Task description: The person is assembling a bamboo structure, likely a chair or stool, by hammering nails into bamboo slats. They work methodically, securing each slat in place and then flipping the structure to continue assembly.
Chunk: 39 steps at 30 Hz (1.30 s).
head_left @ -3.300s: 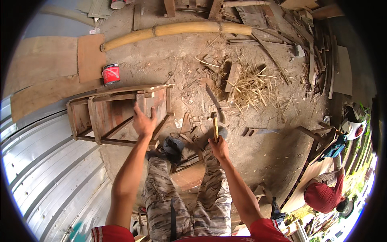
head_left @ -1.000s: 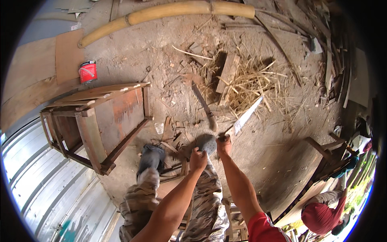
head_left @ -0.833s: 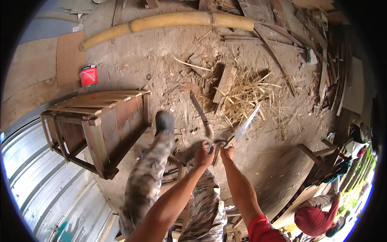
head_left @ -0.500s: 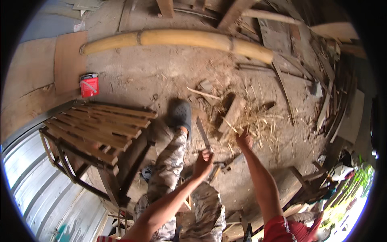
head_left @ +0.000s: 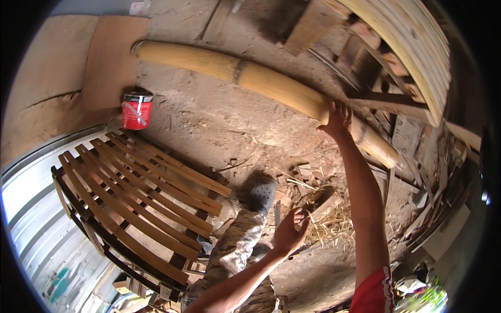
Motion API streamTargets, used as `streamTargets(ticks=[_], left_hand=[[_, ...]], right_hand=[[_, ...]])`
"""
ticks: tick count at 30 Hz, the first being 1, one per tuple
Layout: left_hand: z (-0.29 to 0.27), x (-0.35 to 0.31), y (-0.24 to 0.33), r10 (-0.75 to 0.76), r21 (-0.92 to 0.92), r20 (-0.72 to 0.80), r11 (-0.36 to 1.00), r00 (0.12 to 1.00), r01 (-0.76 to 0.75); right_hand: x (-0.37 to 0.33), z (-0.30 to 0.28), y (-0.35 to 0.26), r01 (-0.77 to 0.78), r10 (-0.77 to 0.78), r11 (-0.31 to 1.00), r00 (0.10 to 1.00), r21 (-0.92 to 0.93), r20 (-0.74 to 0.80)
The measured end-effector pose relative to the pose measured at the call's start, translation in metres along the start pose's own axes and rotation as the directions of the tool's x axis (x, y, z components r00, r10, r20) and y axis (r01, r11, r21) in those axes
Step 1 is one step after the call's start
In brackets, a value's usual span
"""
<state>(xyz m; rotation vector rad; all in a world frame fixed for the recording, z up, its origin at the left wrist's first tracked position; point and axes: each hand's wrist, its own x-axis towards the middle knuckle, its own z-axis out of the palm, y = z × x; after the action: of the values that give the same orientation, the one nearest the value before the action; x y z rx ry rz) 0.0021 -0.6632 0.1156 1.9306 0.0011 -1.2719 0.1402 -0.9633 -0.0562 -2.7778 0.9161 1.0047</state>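
A long, thick yellow bamboo pole [head_left: 276, 86] lies across the dirt floor ahead of me. My right hand [head_left: 339, 122] reaches out to the pole's right part, its fingers spread over the pole and the thumb apart. Lower down, my left hand [head_left: 290, 235] hovers with fingers loosely bent and apart, nothing visible between them. Just left of it shows the grey blade of a knife [head_left: 277, 214], which seems to lie apart from the fingers; its handle is hidden. Beyond the left hand, a wooden block [head_left: 329, 211] sits among pale shavings [head_left: 326, 229].
A slatted wooden bench [head_left: 141, 193] stands at my left, with a red can [head_left: 136, 112] behind it. My foot in a grey clog [head_left: 262, 194] rests near the knife. Another slatted piece [head_left: 412, 47] rises at the upper right, near scrap boards [head_left: 433, 219].
My right hand has left the block and shavings and stretched forward to the bamboo pole. The thin strip is gone from it. My left hand seems to have let go of the knife.
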Motion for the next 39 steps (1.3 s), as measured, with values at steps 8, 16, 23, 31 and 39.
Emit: streamTargets(ticks=[8,16,23,31,39], left_hand=[[-0.010,0.023,0.010,-0.054,-0.183,-0.065,0.982,0.996,0.041],[-0.037,0.009,-0.023,-0.260,-0.689,-0.226,0.724,0.939,0.035],[-0.030,-0.104,-0.061,-0.145,-0.951,0.208,0.199,0.967,0.235],[0.033,-0.284,-0.086,-0.035,-0.906,0.203,0.373,0.978,0.202],[0.038,-0.374,-0.051,0.100,-0.803,0.044,0.595,0.994,-0.024]], right_hand=[[0.011,0.005,0.003,0.114,-0.103,0.981,0.992,0.154,-0.073],[-0.233,-0.007,-0.025,0.197,-0.259,0.809,0.965,0.553,0.036],[-0.527,-0.052,-0.018,-0.179,-0.076,0.687,0.946,0.705,0.314],[-0.755,-0.021,0.021,-0.175,0.064,0.632,0.983,0.755,0.173],[-0.927,-0.048,0.043,0.023,0.141,0.739,0.972,0.673,-0.188]])
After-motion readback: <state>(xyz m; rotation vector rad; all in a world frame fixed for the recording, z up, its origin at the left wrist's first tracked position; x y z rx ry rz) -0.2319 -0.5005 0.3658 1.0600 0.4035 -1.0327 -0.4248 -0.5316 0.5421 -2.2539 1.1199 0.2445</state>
